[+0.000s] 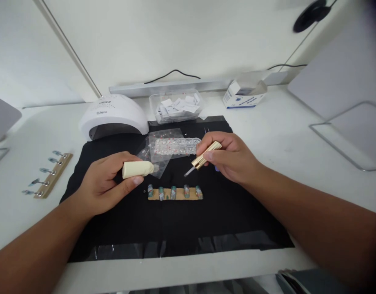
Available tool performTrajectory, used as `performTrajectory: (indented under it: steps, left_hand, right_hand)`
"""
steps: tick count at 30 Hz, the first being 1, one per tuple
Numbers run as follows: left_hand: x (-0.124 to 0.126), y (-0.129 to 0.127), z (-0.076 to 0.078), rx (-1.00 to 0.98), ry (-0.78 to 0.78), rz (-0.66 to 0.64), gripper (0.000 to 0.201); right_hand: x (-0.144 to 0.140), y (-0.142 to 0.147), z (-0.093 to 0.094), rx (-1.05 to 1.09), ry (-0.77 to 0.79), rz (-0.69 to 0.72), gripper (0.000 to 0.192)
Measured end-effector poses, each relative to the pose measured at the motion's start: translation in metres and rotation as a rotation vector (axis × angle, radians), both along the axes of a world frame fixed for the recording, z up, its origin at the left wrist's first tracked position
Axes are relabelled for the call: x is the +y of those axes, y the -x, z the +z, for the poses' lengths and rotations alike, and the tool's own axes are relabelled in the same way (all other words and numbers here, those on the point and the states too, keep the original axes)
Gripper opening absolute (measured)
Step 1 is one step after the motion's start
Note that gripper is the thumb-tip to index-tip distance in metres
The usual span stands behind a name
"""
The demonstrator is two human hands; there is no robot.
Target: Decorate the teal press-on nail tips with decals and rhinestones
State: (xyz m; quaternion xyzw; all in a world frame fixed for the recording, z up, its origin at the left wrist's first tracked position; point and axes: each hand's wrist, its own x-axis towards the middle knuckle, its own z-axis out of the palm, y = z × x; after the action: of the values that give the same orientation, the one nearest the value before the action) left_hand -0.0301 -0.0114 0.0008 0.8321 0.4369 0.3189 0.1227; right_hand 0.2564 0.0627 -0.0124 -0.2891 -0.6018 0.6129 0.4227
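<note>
A cream bottle (138,169) is gripped sideways in the left hand (106,183), fingers curled around it and thumb along the underside, with its neck pointing right over the black mat (175,228). A gold brush cap (206,154) is pinched by the right hand (233,157) between thumb and fingertips, tilted so the brush tip (188,172) is aimed down-left, just above the wooden strip (174,192) but not touching it, as far as can be told. 5 painted nail tips are stuck in a row on that strip, which is laid flat near the middle of the mat, between and slightly below both hands. Behind the hands, a clear gem box (177,146) and some plastic bags are spread out. A white nail lamp (113,116) is parked at the mat's back-left corner, with a clear tub (177,107) of white bits beside it and a small carton (245,94) further right. A second strip (48,174) of 5 tips is left off the mat, on the white table (292,134) at far left.
</note>
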Motion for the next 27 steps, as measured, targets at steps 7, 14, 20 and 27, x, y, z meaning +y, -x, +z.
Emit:
performTrajectory:
  steps: [7,14,20,27]
  left_hand:
    - [-0.002,0.0,0.0,-0.165,0.032,0.007,0.02]
    - [-0.003,-0.002,-0.001,-0.263,0.026,-0.053,0.019]
    - [-0.003,-0.003,0.0,-0.235,0.038,-0.041,0.019]
    - [-0.004,-0.006,0.001,-0.18,0.045,-0.051,0.018]
  right_hand:
    - [-0.011,0.008,-0.002,0.047,0.037,0.026,0.009]
    - [-0.015,0.014,-0.002,0.011,0.084,0.026,0.012]
    - [-0.016,0.015,-0.002,0.0,0.121,0.022,0.014]
    - [-0.021,0.015,0.0,-0.142,0.024,0.043,0.015]
